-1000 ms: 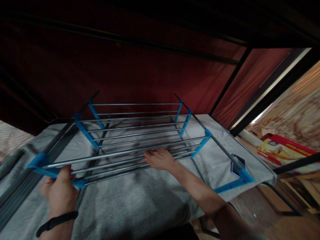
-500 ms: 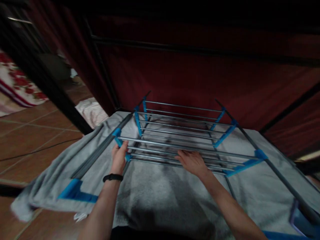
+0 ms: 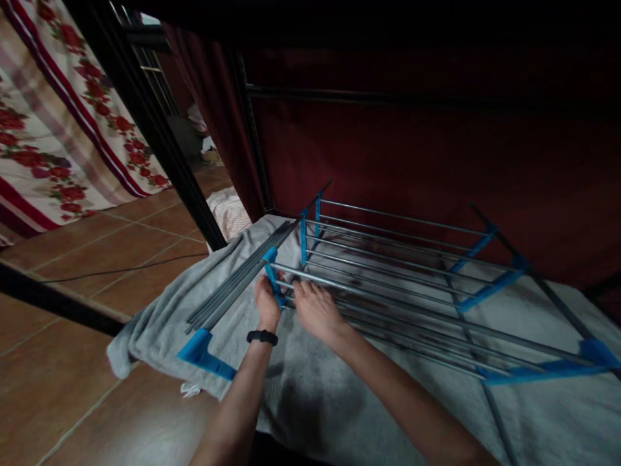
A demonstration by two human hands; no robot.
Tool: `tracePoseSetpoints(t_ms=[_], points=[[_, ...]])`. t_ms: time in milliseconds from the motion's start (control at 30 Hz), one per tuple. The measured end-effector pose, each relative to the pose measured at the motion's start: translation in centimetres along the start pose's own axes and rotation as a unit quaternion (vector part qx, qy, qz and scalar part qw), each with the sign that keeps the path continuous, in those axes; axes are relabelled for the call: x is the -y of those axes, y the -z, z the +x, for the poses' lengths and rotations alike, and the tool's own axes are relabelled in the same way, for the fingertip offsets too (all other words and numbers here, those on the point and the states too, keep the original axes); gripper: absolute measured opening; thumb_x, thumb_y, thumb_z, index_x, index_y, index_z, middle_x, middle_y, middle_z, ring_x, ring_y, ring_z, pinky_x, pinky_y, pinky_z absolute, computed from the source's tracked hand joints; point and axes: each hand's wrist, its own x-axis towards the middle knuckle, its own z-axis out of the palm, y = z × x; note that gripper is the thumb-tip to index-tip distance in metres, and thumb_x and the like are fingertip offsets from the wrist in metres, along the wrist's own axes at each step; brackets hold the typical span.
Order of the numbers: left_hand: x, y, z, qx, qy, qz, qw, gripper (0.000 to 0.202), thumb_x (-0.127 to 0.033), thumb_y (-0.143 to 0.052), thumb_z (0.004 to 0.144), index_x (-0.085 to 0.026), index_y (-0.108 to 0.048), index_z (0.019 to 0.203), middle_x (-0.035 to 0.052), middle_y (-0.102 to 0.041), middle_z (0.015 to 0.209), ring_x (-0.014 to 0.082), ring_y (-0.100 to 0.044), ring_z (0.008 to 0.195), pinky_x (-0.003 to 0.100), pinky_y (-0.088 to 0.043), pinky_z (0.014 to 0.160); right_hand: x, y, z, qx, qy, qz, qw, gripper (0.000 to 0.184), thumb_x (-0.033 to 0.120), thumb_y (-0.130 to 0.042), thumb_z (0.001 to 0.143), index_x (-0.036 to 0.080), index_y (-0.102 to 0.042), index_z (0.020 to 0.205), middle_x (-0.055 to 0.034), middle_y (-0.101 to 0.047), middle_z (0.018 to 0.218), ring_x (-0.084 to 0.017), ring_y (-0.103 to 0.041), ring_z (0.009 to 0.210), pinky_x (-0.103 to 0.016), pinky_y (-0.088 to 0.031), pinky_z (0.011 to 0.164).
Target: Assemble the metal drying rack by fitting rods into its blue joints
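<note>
A rack of grey metal tubes (image 3: pixel 388 299) joined by blue plastic brackets lies on its side on a grey blanket (image 3: pixel 310 414). My left hand (image 3: pixel 268 304), with a black band on the wrist, is closed around the near-left blue bracket (image 3: pixel 272 275); some fingers are hidden behind it. Just right of it, my right hand (image 3: pixel 317 309) has its fingers curled over a tube near that bracket. Another blue bracket (image 3: pixel 206 355) sits on the near end of the rack's left side tube, left of my left forearm.
Several loose grey tubes (image 3: pixel 237 278) lie along the rack's left side. A black metal post (image 3: pixel 160 142) rises at the left, with tiled floor (image 3: pixel 72 336) beyond it. Dark red curtain (image 3: pixel 388 155) hangs behind. A flowered cloth (image 3: pixel 63 129) hangs at far left.
My right hand has moved left along the tubes, close to the left bracket. My left hand stays at that bracket. The view has turned left, so the rack appears further right.
</note>
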Motion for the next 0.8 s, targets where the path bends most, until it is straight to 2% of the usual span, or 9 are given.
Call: tracePoseSetpoints(t_ms=[67,133,233,333,533,667,800], points=[[-0.2,-0.4,0.5,-0.022,0.004,0.011,1.000,0.045,-0.053,-0.034,0.098,-0.021,-0.058,0.078,0.0015,-0.060,0.068,0.0151,-0.052,0.061,0.031,-0.044,0.061,1.2,-0.2,1.9,0.009,-0.001,0.012,1.000,0.040,0.017,-0.032,0.105,0.013,-0.051,0.140,-0.0162,-0.065,0.131,-0.024,-0.066,0.114,-0.036,-0.054,0.092],[-0.4,-0.6,1.0,-0.039,-0.001,0.027,0.999,0.041,-0.052,-0.037,0.099,-0.022,-0.055,0.077,0.0004,-0.058,0.068,0.0150,-0.050,0.063,0.032,-0.044,0.065,2.0,-0.5,3.3,0.015,-0.012,0.018,1.000,0.038,0.017,-0.031,0.105,0.013,-0.053,0.136,-0.0161,-0.066,0.130,-0.023,-0.069,0.110,-0.035,-0.056,0.089],[-0.7,-0.7,1.5,-0.047,-0.015,0.048,0.998,0.026,-0.044,-0.052,0.093,-0.024,-0.053,0.076,0.0012,-0.060,0.076,0.0172,-0.054,0.076,0.035,-0.046,0.077,2.4,-0.9,4.5,0.015,-0.012,0.005,1.000,0.036,0.013,-0.026,0.105,0.015,-0.055,0.127,-0.0148,-0.069,0.124,-0.021,-0.071,0.103,-0.034,-0.056,0.086],[-0.6,-0.8,1.7,-0.052,-0.018,0.063,0.997,0.019,-0.040,-0.055,0.087,-0.024,-0.054,0.076,0.0031,-0.063,0.082,0.0200,-0.058,0.088,0.035,-0.048,0.086,2.1,-1.1,4.9,0.018,0.017,-0.019,1.000,0.037,0.012,-0.023,0.105,0.016,-0.054,0.125,-0.0131,-0.072,0.117,-0.022,-0.073,0.097,-0.035,-0.057,0.082],[-0.2,-0.8,1.7,-0.075,0.006,0.084,0.994,0.021,-0.043,-0.052,0.083,-0.025,-0.055,0.073,-0.0001,-0.056,0.073,0.0189,-0.055,0.076,0.032,-0.050,0.076,1.5,-1.6,5.1,0.029,0.032,-0.036,0.998,0.038,0.012,-0.022,0.105,0.017,-0.054,0.125,-0.0124,-0.072,0.116,-0.021,-0.074,0.091,-0.034,-0.057,0.076],[-0.6,-0.9,1.5,-0.077,0.026,0.084,0.993,0.024,-0.042,-0.049,0.086,-0.024,-0.055,0.071,-0.0008,-0.055,0.068,0.0169,-0.051,0.068,0.030,-0.050,0.071,1.3,-1.5,4.9,0.052,0.036,-0.029,0.998,0.040,0.019,-0.022,0.108,0.018,-0.054,0.131,-0.0116,-0.073,0.116,-0.021,-0.073,0.093,-0.033,-0.056,0.079],[-1.2,-1.1,1.1,-0.081,0.039,0.072,0.993,0.025,-0.040,-0.048,0.089,-0.023,-0.057,0.074,0.0005,-0.057,0.068,0.0171,-0.052,0.069,0.029,-0.051,0.067,1.0,-1.2,4.7,0.064,0.024,-0.026,0.997,0.041,0.022,-0.023,0.109,0.020,-0.053,0.138,-0.0123,-0.072,0.123,-0.020,-0.072,0.100,-0.031,-0.054,0.084]])
